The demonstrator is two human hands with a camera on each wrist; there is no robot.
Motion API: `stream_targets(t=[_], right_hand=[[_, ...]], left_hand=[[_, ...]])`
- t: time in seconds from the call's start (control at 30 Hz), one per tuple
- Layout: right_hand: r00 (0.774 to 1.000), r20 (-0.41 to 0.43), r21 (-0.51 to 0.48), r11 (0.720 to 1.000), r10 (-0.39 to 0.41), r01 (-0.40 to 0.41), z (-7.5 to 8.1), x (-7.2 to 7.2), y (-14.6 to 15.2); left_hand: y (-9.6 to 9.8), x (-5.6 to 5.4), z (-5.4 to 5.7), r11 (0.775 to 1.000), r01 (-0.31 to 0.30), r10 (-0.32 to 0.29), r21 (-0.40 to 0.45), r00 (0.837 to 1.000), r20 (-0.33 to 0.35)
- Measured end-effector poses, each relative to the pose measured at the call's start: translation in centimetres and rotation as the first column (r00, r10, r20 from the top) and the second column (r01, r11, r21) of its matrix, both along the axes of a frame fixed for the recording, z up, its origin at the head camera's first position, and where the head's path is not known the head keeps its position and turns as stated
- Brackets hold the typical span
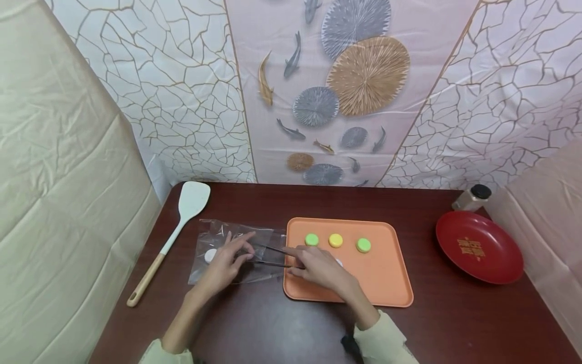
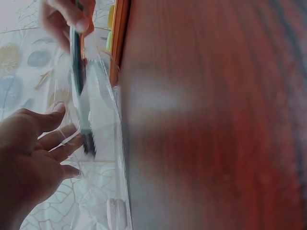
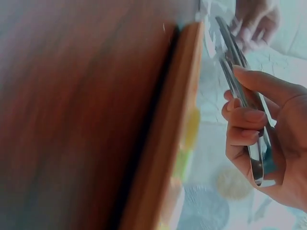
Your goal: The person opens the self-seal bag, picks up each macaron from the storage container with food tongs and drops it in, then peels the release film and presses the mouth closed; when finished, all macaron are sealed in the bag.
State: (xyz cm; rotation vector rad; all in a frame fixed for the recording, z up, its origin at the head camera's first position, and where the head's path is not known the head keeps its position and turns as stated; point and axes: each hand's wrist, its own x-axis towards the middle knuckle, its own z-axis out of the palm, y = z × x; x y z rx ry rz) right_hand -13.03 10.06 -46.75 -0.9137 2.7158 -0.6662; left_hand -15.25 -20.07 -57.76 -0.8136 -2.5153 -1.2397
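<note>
1. The left hand (image 1: 226,260) is at a clear plastic bag (image 1: 261,275) lying on the dark brown table (image 1: 282,333); its thumb stands apart from its fingers, with the film over and around them in the left wrist view

2. The right hand (image 1: 320,265) grips a pair of metal tongs (image 3: 256,160), its fingers curled round the handle over the left part of the tray

3. The two arms of the tongs stand spread, their tips reaching left to the bag beside the left hand; whether the tips are within the film or over it, I cannot tell

4. A white round piece (image 1: 210,256) is at the left end of the bag, just beside the left hand

5. The orange tray (image 1: 373,288) is right of the bag, bearing a left green round piece (image 1: 311,239), a yellow round piece (image 1: 336,240) and a right green round piece (image 1: 363,245) in a row, plus a white thing (image 1: 339,262) mostly hidden by the right hand

6. A white spatula (image 1: 193,199) with a wooden handle lies left of the bag

7. At the far right, a red dish (image 1: 495,247) sits near a jar (image 1: 470,201) with a black lid
</note>
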Motion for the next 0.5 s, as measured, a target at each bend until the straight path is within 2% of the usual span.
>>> stream_targets(t=[0.07,0.1,0.27,0.4,0.5], right_hand=[[1.0,-0.01,0.019,1.0,-0.011,0.011,0.4,0.2,1.3],[1.0,-0.018,0.025,1.0,-0.016,0.016,0.5,0.3,2.0],[0.997,-0.043,0.005,0.998,-0.063,0.063,1.1,1.3,6.2],[0.982,-0.061,-0.016,0.984,-0.18,0.179,1.3,2.3,10.3],[0.95,-0.085,-0.016,0.954,-0.301,0.3,1.3,3.1,13.5]], left_hand=[[0.0,-0.1,0.0,1.0,-0.003,0.003,-0.01,1.0,0.001],[-0.2,-0.7,-1.0,1.0,-0.011,0.012,-0.018,1.0,0.016],[-0.3,-0.8,-1.0,0.999,-0.016,0.018,-0.038,0.999,0.05],[-0.4,-0.7,-1.1,0.999,-0.019,0.023,-0.049,0.996,0.086],[-0.5,-0.7,-1.0,0.998,-0.021,0.027,-0.051,0.993,0.113]])
